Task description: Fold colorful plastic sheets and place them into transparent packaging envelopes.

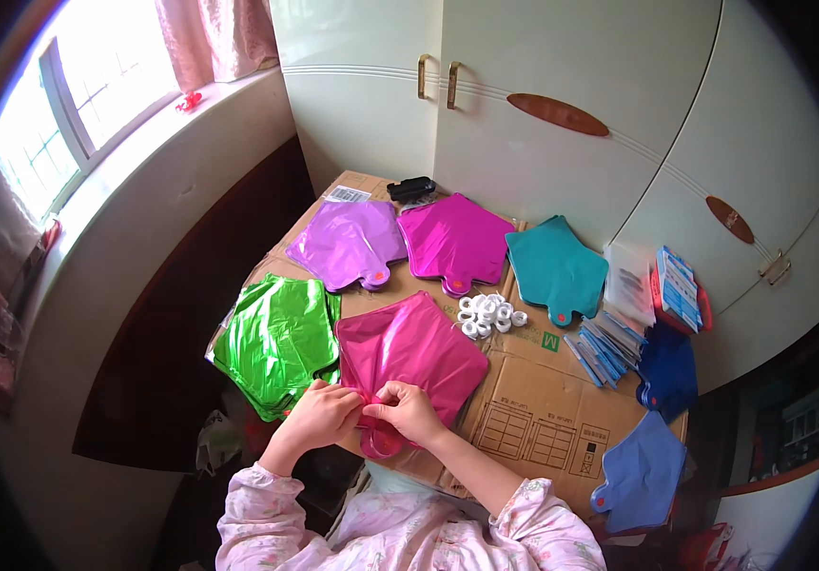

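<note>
A flat, hot-pink star-shaped foil balloon (414, 347) lies at the near edge of the cardboard, its lower point toward me. My left hand (326, 414) and my right hand (408, 411) meet over that lower point. Both have their fingers closed, pinching the pink foil between them. Below the hands a rounded pink tab (381, 442) hangs past the cardboard edge. What exactly sits between the fingertips is partly hidden. Left of my left hand is a stack of shiny green star balloons (278, 343).
Purple (348, 243), magenta (457, 238), teal (557, 268) and blue (643, 471) star balloons lie around the cardboard (524, 381). Small white rolls (487, 315) sit mid-table. Blue-and-white packets (607, 347) and a red basket (704, 309) stand at right, a black object (411, 188) at the back.
</note>
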The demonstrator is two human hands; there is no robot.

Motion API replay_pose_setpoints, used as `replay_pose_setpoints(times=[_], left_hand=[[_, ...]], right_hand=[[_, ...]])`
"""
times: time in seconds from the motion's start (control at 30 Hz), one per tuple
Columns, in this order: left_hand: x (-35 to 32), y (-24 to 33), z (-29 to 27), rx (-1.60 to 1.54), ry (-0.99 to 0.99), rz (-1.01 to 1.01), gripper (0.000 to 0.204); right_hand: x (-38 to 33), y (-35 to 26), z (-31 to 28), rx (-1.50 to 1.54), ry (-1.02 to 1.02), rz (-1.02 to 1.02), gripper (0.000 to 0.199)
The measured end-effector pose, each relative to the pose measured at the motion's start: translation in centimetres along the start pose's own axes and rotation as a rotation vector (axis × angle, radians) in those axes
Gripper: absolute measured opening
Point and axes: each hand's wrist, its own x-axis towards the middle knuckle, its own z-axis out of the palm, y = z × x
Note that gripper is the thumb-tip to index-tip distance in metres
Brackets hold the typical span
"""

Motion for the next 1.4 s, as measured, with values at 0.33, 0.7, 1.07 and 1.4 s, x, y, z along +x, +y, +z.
replay_pose_setpoints(times=[0.33, 0.7, 1.07, 1.4], left_hand=[[2.2, -1.5, 2.4, 0.233, -0.022, 0.010, 0.088], [3.2, 0.5, 0.3, 0.200, -0.083, -0.043, 0.079], [9.7, 13.4, 2.5, -0.069, -0.002, 0.714, 0.038], [13.3, 12.9, 8.1, 0.228, -0.176, 0.832, 0.040]], right_hand=[[-1.4, -6.4, -7.7, 0.953, 0.062, 0.020, 0.017], [-14.3, -17.0, -16.9, -0.300, 0.210, -0.606, 0.019], [-15.7, -2.1, -12.4, -1.235, -0.081, -0.097, 0.027], [-26.3, -5.0, -20.4, -1.567, 0.833, 0.287, 0.045]])
